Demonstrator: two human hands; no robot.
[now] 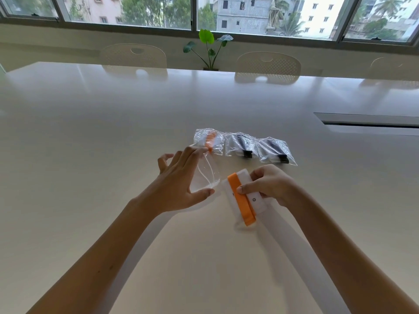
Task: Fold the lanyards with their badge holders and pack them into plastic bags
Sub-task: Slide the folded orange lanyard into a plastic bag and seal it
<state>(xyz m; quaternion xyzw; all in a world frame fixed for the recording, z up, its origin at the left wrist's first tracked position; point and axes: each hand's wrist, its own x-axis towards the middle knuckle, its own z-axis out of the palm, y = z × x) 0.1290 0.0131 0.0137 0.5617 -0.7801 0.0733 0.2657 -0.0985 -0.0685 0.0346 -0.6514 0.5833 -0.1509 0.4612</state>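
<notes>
1. Landmark: the row of three packed clear plastic bags on the glossy white table (90, 132), lying side by side, edges touching or nearly so.
2. Left bag of the row (209, 141) – holds a folded orange lanyard with a pale badge holder.
3. Middle bag (240, 146) – holds a dark lanyard; a black clip shows at its near edge.
4. Right bag (275, 151) – same contents, dark lanyard and black clip at the near edge.
5. Empty clear plastic bag (205, 175), just nearer than the left bag of the row. The left hand (179, 177) holds it between thumb tip at the near edge and fingertips at the far edge; the other fingers are spread and loosely bent. The bag's mouth faces right and looks bowed open.
6. Folded orange lanyard wrapped over a white translucent badge holder (241, 197), nearer than the middle bag, just right of the empty bag and not inside it. The right hand (267, 185) grips the bundle, thumb pressed on the orange strap, fingers curled behind.
7. Beyond the row: pale chairs (267, 64), a green potted plant (209, 48), windows.
</notes>
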